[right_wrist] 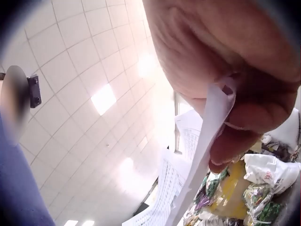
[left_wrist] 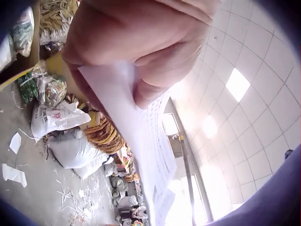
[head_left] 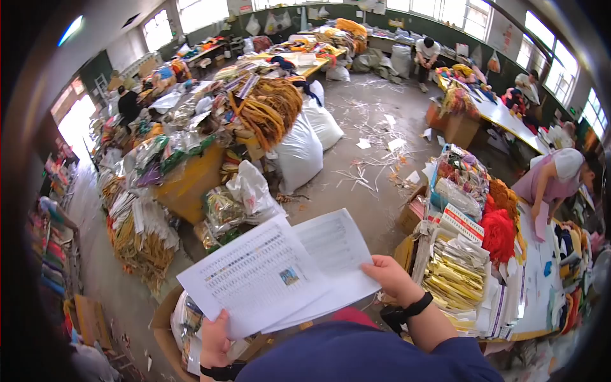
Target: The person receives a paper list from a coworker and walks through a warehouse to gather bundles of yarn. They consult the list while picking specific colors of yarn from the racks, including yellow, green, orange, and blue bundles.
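Note:
Several printed paper sheets (head_left: 254, 274) are fanned out in front of the body in the head view. The top sheet carries rows of small print and a little coloured picture. My left hand (head_left: 216, 337) pinches the sheets at their lower left edge, thumb on top. At the right edge, my right hand (head_left: 396, 279) grips the sheet beneath (head_left: 337, 254), thumb over the printed side. In the left wrist view the paper (left_wrist: 141, 127) runs out from between thumb and fingers. The right wrist view shows a curled paper edge (right_wrist: 207, 136) held between the fingers.
A cardboard box (head_left: 167, 318) with wrapped goods stands below the left hand. To the right, a table holds yellow packets (head_left: 453, 270) and red yarn (head_left: 498, 229). White sacks (head_left: 300, 153) and a heap of brown yarn (head_left: 270, 108) lie ahead. A person (head_left: 554, 175) leans over the right table.

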`<state>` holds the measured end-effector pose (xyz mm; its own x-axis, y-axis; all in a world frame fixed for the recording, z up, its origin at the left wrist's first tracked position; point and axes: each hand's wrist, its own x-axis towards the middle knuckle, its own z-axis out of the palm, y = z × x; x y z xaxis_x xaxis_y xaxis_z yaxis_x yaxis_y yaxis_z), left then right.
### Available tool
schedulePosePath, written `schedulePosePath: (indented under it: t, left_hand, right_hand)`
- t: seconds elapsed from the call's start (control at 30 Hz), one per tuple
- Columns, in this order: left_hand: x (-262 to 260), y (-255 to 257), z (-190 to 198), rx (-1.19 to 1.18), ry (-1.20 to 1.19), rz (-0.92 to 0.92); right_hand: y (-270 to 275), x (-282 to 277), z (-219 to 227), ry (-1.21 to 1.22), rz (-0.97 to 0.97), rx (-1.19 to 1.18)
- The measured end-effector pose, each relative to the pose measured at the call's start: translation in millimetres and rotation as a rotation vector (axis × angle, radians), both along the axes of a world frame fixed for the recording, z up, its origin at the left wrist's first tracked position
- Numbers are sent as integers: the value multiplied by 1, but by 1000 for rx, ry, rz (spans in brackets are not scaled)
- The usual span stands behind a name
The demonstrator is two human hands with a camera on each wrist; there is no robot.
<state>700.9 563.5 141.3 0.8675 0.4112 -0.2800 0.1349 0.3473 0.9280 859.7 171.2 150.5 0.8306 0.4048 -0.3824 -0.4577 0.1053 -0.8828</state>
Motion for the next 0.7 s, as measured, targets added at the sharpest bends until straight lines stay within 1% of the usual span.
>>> schedulePosePath:
  t: [0.07,0.1,0.13,0.17,0.2,0.23,0.27,0.3,0.33,0.37,0.43,0.47,0.5,0.53,0.57,0.6,0.63,0.67,0.7]
  left_hand:
    - [41,16,-3,1,35,-46]
    - [64,19,-1,-30,9,-15]
    - [87,21,-1,-61,-17,18]
    - [109,24,-10,-66,-21,2]
    - [132,27,-23,-98,-25,38]
    - [154,30,-34,-127,-31,75]
    - [179,26,-35,-144,10,63]
    - [204,27,-44,-144,1,53]
    - [230,28,-58,-124,9,33]
    - [256,26,-68,-103,19,14]
    - [316,12,-74,-97,-6,11]
    - [344,2,-75,-55,4,33]
    - [363,-5,-71,-10,17,87]
    - [385,-12,-48,191,264,52]
    - [407,-15,-48,172,381,69]
    - [429,-24,-46,143,335,101]
    - [451,-23,-55,188,287,108]
    - [471,-18,-75,99,193,112]
    - [491,-30,-57,54,71,154]
  right_hand:
    - [-5,25,0,29,-129,23]
    - [-8,38,1,26,-149,16]
    - [-13,51,2,38,-221,12]
    - [-20,64,0,49,-291,11]
    - [-28,79,-6,51,-353,44]
    - [-37,93,-15,43,-366,48]
    - [-46,110,-24,56,-453,64]
    - [-56,128,-35,67,-537,79]
    - [-67,150,-49,55,-570,128]
    - [-77,170,-54,43,-575,132]
    - [-94,216,-62,53,-614,66]
    - [-108,239,-73,18,-611,15]
    - [-118,264,-76,8,-607,44]
    - [-129,291,-77,-14,-588,28]
    - [-150,323,-97,10,-549,-7]
    - [-146,351,-80,-71,-588,13]
    - [-162,385,-84,-45,-525,-63]
    - [-169,420,-92,-50,-546,1]
    - [-167,450,-75,-30,-462,54]
